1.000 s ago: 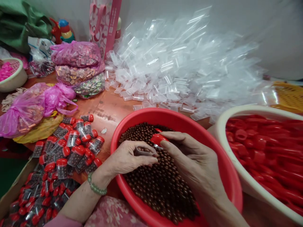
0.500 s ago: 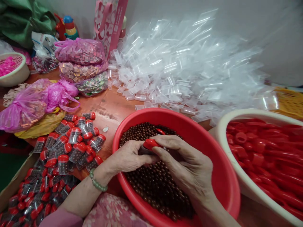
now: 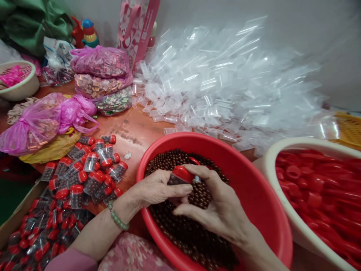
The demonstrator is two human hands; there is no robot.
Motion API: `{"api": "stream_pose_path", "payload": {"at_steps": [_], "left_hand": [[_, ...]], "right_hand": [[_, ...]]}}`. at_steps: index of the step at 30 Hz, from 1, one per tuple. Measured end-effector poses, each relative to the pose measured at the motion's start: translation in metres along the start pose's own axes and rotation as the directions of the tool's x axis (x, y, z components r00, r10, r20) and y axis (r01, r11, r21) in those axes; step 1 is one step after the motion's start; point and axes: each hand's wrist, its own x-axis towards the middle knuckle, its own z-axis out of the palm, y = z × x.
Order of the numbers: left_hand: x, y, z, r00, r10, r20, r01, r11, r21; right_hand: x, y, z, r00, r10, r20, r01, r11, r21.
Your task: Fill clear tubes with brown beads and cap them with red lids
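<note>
Over the red basin (image 3: 270, 210) of small dark brown balls (image 3: 208, 248), my left hand (image 3: 155, 186) is closed on a small clear jar (image 3: 182, 176) with a red cap and dark contents. My right hand (image 3: 222, 203) is open beside it, thumb spread below and fingertips near the cap's right edge. A small clear piece (image 3: 196, 179) shows by those fingertips; what holds it is hidden. A loose red cap (image 3: 194, 161) lies on the balls behind my hands. To the left, red-capped jars (image 3: 76, 195) lie in a heap on the table, and more fill a box below.
Clear empty tubes (image 3: 203, 82) form a large pile at the back. On the right stands a white basin (image 3: 270, 169) of red caps (image 3: 316, 188). Pink bags (image 3: 100, 64) of small pieces sit back left. A yellow basket (image 3: 349, 128) is at far right.
My right thumb has come away from the red cap and dropped lower, so the right hand has opened. The jar stays in my left hand. The view has shifted slightly.
</note>
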Motion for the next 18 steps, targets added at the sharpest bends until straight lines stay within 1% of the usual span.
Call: {"api": "stream_pose_path", "payload": {"at_steps": [3, 5, 7, 9, 13, 18], "left_hand": [[-0.001, -0.001, -0.001, 0.999, -0.031, 0.017, 0.032, 0.997, -0.074], [-0.001, -0.003, -0.001, 0.999, -0.036, 0.017, 0.038, 0.992, -0.124], [0.0, -0.003, 0.0, 0.999, -0.039, 0.011, 0.04, 0.987, -0.154], [0.0, -0.003, 0.0, 0.999, -0.045, 0.004, 0.045, 0.985, -0.166], [-0.001, -0.002, 0.001, 0.998, -0.056, -0.014, 0.053, 0.984, -0.17], [0.001, -0.002, 0.001, 0.998, -0.059, -0.034, 0.051, 0.977, -0.206]], "right_hand": [[0.002, -0.001, 0.005, 0.995, -0.094, 0.044, 0.101, 0.973, -0.209], [0.005, -0.001, 0.01, 0.988, -0.151, 0.027, 0.153, 0.941, -0.303], [0.007, -0.001, 0.014, 0.982, -0.19, 0.0, 0.178, 0.919, -0.351], [0.008, -0.001, 0.016, 0.977, -0.214, -0.012, 0.196, 0.913, -0.359], [0.008, -0.002, 0.015, 0.974, -0.228, 0.002, 0.216, 0.918, -0.334], [0.008, -0.003, 0.012, 0.978, -0.198, 0.072, 0.21, 0.929, -0.304]]}}
